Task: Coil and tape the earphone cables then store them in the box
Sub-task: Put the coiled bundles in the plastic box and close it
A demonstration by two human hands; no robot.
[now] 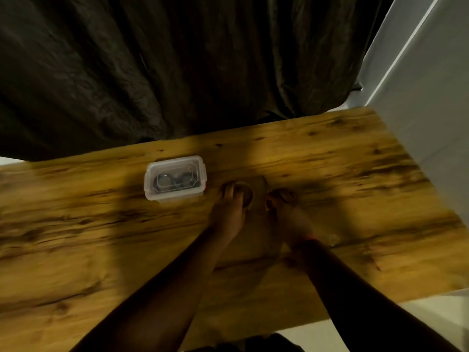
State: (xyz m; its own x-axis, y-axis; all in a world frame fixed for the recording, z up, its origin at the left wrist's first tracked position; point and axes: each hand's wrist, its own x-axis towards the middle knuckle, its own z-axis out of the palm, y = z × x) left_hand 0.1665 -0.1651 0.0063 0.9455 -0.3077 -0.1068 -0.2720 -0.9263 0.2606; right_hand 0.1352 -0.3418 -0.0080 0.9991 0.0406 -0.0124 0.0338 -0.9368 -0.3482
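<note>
my left hand (232,199) grips brown tape roll (250,196); right hand (279,207) grip unclear; lidded clear plastic box (175,177) at ten o'clock, nearer left.

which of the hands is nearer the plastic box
Left. The left hand lies just right of the plastic box; the right hand is farther right, beyond the tape roll.

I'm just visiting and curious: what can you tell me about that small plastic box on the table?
The plastic box is small, rectangular and see-through, with rounded corners and a clear lid that appears shut, with clips at its ends. Dark coiled earphone cables show through it. It sits flat on the wooden table, slightly skewed, just left of the left hand. Neither hand touches it.
</note>
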